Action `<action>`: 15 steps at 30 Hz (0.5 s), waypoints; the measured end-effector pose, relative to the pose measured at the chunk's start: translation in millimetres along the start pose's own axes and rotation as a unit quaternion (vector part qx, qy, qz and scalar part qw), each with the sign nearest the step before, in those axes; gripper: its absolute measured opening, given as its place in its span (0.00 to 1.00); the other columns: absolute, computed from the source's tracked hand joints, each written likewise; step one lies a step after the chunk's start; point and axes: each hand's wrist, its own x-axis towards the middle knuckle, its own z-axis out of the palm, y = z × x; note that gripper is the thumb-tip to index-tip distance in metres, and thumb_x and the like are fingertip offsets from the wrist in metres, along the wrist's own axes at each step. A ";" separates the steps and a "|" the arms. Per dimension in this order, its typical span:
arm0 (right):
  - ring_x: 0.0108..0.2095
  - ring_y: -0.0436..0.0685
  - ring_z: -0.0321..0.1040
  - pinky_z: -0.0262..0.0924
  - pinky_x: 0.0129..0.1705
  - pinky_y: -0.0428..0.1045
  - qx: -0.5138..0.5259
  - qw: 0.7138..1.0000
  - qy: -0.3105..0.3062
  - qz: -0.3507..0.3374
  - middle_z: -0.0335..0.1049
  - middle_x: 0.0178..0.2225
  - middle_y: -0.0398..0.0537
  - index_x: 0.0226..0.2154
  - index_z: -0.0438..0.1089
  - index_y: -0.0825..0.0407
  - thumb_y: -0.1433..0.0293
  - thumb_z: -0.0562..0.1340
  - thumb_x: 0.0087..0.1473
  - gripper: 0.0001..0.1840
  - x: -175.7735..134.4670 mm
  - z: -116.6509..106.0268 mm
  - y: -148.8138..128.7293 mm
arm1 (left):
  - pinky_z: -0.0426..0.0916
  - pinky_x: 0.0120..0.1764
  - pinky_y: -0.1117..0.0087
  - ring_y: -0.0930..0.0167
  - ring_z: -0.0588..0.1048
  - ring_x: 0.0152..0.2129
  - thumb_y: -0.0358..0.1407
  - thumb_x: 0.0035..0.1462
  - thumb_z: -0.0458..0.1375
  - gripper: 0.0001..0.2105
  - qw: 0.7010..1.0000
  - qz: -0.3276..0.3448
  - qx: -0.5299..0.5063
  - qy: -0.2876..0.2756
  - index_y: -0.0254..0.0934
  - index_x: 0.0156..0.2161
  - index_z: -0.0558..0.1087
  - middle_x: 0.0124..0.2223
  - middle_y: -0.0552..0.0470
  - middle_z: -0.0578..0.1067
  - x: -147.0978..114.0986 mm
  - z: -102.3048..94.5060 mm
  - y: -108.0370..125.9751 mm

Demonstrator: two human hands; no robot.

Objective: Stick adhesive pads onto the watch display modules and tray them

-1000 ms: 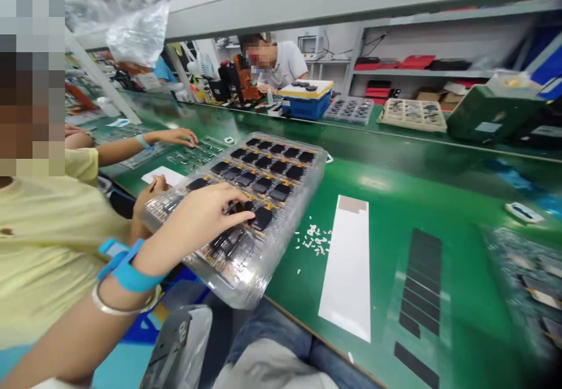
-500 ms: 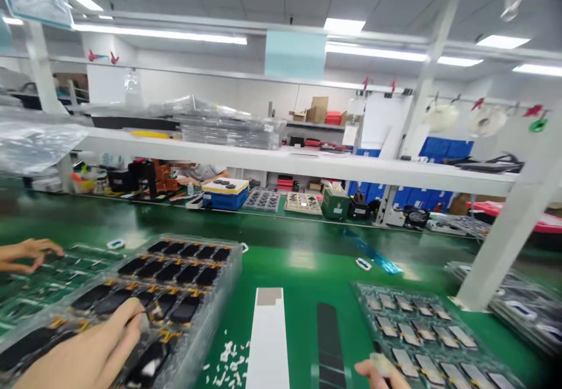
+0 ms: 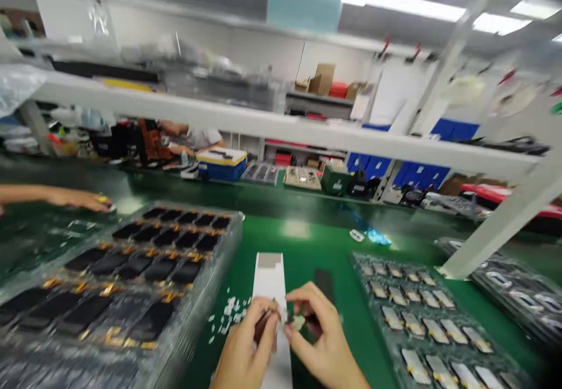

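- Head view, workshop bench: a worker's left hand (image 3: pixel 247 347) and right hand (image 3: pixel 322 342) meet over a white strip (image 3: pixel 268 283), with a small part (image 3: pixel 283 313) between their fingertips.
- The left hand's thumb and forefinger pinch narrowly on the part; blur hides its outline.
- The right hand's thumb and forefinger stand slightly apart beside a pale bit (image 3: pixel 299 322); from where I stand, I cannot tell whether they grip it.
- Work looks under way rather than finished: this one part is in hand, its handling apparently incomplete.
- A tan patch at the strip's far end suggests some of its white layer is off; most remains. Scraps (image 3: pixel 230 313) litter the green bench (image 3: pixel 298 231) alongside.
- To the left, a tray (image 3: pixel 211 275) holds rows of black screens (image 3: pixel 167 272), seemingly plenty left; to the right, another holds rows of silvery modules (image 3: pixel 413 324). Which are done, the picture does not settle.
- Partly behind the right hand lies a dark strip (image 3: pixel 324 282).
- At far left, a co-worker's hand (image 3: pixel 85 200) reaches across the bench.
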 end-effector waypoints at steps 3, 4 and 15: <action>0.31 0.53 0.72 0.66 0.28 0.45 -0.027 0.998 -0.040 -0.026 0.72 0.35 0.47 0.40 0.72 0.49 0.72 0.63 0.55 0.09 -4.1 6.4 -0.6 | 0.68 0.28 0.75 0.72 0.73 0.24 0.47 0.67 0.52 0.14 0.994 -0.049 -0.094 -0.003 0.39 0.39 0.69 0.28 0.54 0.73 0.9 -3.5 -7.3; 0.33 0.53 0.73 0.67 0.30 0.45 -0.040 0.998 -0.049 -0.032 0.72 0.36 0.48 0.40 0.72 0.49 0.72 0.63 0.56 0.08 -4.7 7.6 0.8 | 0.69 0.30 0.75 0.72 0.74 0.25 0.46 0.68 0.53 0.13 0.992 -0.056 -0.110 -0.002 0.38 0.39 0.69 0.30 0.53 0.73 0.4 -5.3 -8.9; 0.33 0.52 0.76 0.68 0.29 0.45 -0.155 0.981 -0.070 -0.090 0.75 0.37 0.50 0.44 0.73 0.51 0.77 0.61 0.62 0.09 -9.6 13.6 1.2 | 0.67 0.29 0.76 0.74 0.73 0.24 0.39 0.68 0.54 0.09 0.992 -0.089 -0.094 -0.004 0.37 0.39 0.72 0.30 0.54 0.74 -7.1 -10.5 -13.3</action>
